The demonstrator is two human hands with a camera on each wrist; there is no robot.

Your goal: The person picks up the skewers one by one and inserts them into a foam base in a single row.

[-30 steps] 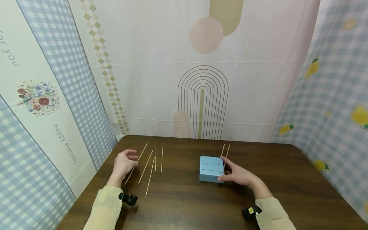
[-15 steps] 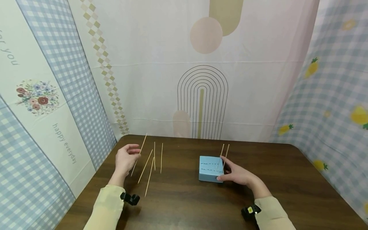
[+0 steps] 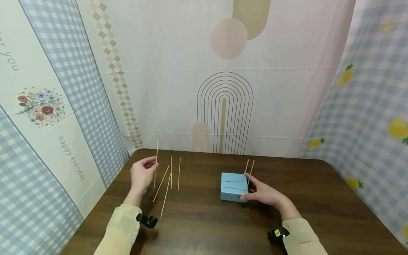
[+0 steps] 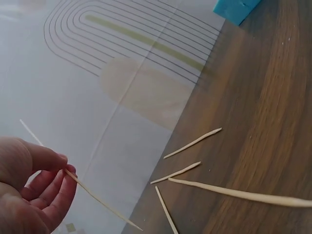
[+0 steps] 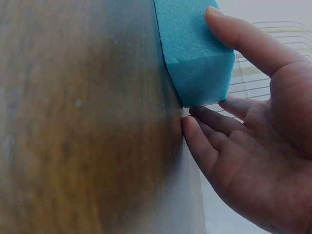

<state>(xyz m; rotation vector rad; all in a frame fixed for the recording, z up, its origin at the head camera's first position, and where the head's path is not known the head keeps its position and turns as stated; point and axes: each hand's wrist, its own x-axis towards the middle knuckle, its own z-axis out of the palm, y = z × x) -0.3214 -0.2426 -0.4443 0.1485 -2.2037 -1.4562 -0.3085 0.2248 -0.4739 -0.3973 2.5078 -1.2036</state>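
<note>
Between its thumb and fingers my left hand [image 3: 142, 176] pinches a thin wooden stick [image 3: 157, 151], nearly upright above the table's left part. The left wrist view shows the same stick [image 4: 103, 202] slanting from the fingertips of the hand [image 4: 34, 190]. My right hand [image 3: 266, 193] grips the right side of a blue foam block [image 3: 233, 196], thumb on the near face. Two sticks [image 3: 251, 171] stand up from the block's right part, and rows of dark marks run across its top. In the right wrist view the thumb lies against the block [image 5: 195, 44].
Several loose sticks [image 3: 179, 175] lie on the brown table [image 3: 204, 219] just right of my left hand. A patterned cloth [image 3: 165, 106] hangs behind the table, with checked cloths at both sides. Each wrist carries a small black camera [image 3: 147, 220].
My left hand has lifted its stick off the table and moved slightly right and away from me, turning the stick from slanted to nearly upright. My right hand and the block have stayed in place.
</note>
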